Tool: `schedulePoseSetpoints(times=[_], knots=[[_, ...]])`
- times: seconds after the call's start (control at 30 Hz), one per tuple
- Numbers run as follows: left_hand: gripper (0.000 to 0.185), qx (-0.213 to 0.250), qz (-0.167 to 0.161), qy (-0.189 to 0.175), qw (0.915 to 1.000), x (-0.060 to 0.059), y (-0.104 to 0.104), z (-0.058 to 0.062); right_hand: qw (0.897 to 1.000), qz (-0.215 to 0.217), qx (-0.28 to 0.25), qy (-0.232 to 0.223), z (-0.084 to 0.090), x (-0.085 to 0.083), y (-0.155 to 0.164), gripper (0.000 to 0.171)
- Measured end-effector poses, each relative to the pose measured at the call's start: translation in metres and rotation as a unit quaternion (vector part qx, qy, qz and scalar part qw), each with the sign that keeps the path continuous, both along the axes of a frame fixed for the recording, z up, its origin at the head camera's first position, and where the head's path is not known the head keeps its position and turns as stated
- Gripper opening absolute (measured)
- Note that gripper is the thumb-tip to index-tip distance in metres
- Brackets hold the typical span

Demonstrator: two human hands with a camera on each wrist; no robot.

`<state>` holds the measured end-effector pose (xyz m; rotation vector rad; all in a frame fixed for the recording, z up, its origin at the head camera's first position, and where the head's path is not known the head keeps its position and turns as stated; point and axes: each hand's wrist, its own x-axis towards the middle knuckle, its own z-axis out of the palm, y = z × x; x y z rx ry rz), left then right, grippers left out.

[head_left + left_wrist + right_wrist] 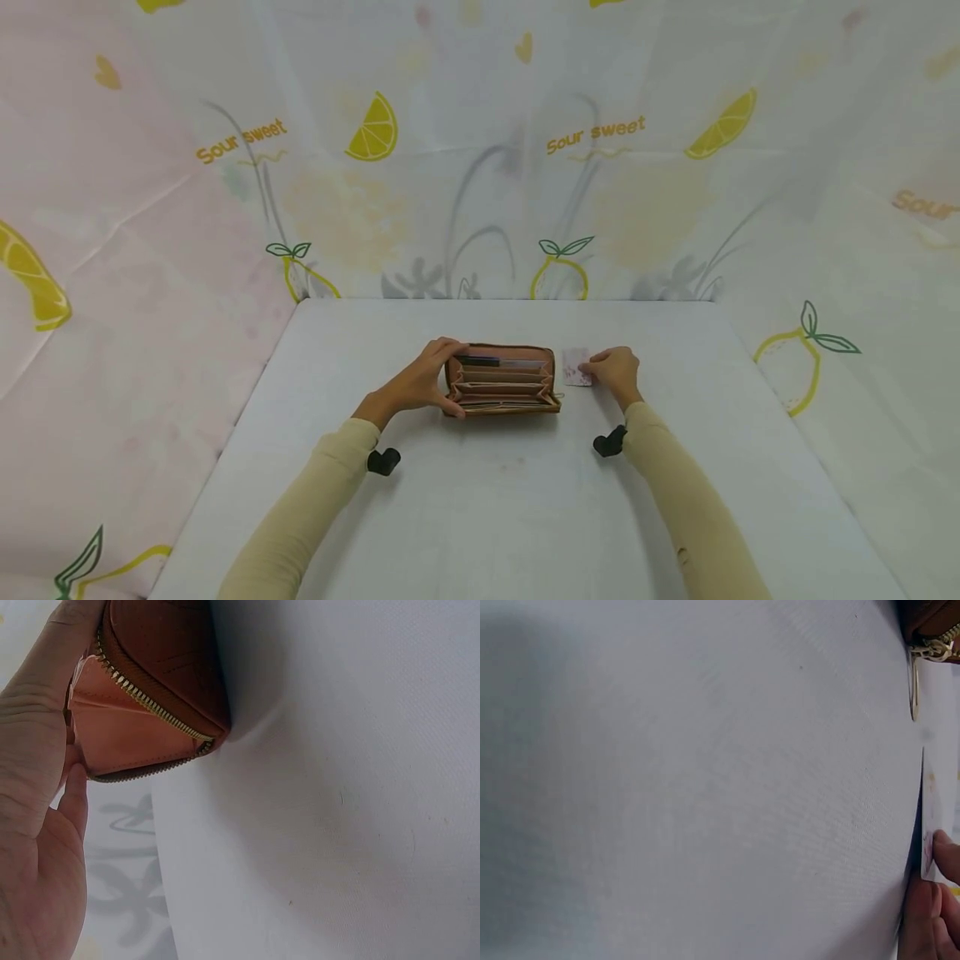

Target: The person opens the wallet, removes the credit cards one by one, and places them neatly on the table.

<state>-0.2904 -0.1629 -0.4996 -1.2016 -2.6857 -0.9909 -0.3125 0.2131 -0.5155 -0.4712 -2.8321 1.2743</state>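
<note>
A brown zip-around wallet (504, 377) stands unzipped on the white table, its pleated compartments facing me. Something dark blue and a pale card-like piece (525, 364) show in its back compartment. My left hand (422, 379) grips the wallet's left end, thumb at the front edge and fingers at the back. In the left wrist view, brass zip teeth (154, 705) run along the wallet's open side. Just right of the wallet, my right hand (619, 375) pinches a small pale card with a pinkish pattern (574, 362) by its right edge. The right wrist view shows the card's near edge slightly above the table.
A gold zip pull (915, 690) hangs from the wallet's right end, near the card. The white table (480, 500) meets printed lemon-pattern cloth (480, 208) at the back and both sides. Black wrist cameras (384, 462) sit on both sleeves.
</note>
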Motion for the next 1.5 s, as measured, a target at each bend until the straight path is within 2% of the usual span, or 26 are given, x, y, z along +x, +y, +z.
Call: schedulePoseSetpoints(times=[0.13, 0.3, 0.5, 0.73, 0.93, 1.0, 1.07, 1.13, 1.2, 1.3, 1.5], knots=[[0.114, -0.003, 0.003, -0.011, 0.9999, 0.002, 0.0, 0.001, 0.999, 0.005, 0.035, -0.004, -0.001, -0.001, 0.0, 0.031], [0.115, -0.003, 0.003, -0.015, 0.9999, 0.002, 0.001, 0.003, 0.998, 0.022, 0.052, -0.001, 0.001, -0.001, 0.0, 0.033], [0.115, -0.003, -0.001, -0.008, 1.0, 0.001, 0.001, 0.002, 0.995, 0.041, 0.086, -0.009, 0.006, 0.0, -0.001, 0.038], [0.114, 0.001, -0.002, -0.007, 1.0, 0.0, 0.0, 0.001, 0.994, 0.061, 0.089, 0.021, 0.009, -0.001, 0.0, 0.03], [0.113, 0.002, -0.004, -0.001, 1.0, 0.0, -0.001, 0.001, 0.988, 0.091, 0.101, 0.078, 0.025, -0.005, -0.006, 0.023], [0.114, 0.003, -0.003, 0.006, 1.0, 0.0, -0.002, 0.001, 0.987, 0.103, 0.106, 0.06, 0.028, -0.005, -0.009, 0.029], [0.114, 0.006, -0.005, 0.008, 0.9999, 0.0, -0.002, 0.001, 0.987, 0.119, 0.108, 0.018, 0.028, -0.006, -0.011, 0.038], [0.114, 0.006, -0.008, 0.008, 0.9999, 0.0, -0.002, 0.001, 0.983, 0.14, 0.118, -0.026, 0.025, -0.006, -0.013, 0.046], [0.114, 0.006, -0.011, 0.006, 0.9999, -0.001, -0.002, 0.001, 0.977, 0.162, 0.132, -0.05, 0.022, -0.007, -0.015, 0.051], [0.115, 0.007, -0.012, 0.003, 0.9999, -0.002, -0.001, 0.001, 0.967, 0.194, 0.157, -0.046, 0.019, -0.008, -0.017, 0.049], [0.115, 0.005, -0.009, 0.001, 0.9999, -0.002, -0.002, 0.001, 0.957, 0.238, 0.163, -0.028, 0.019, -0.008, -0.018, 0.046]])
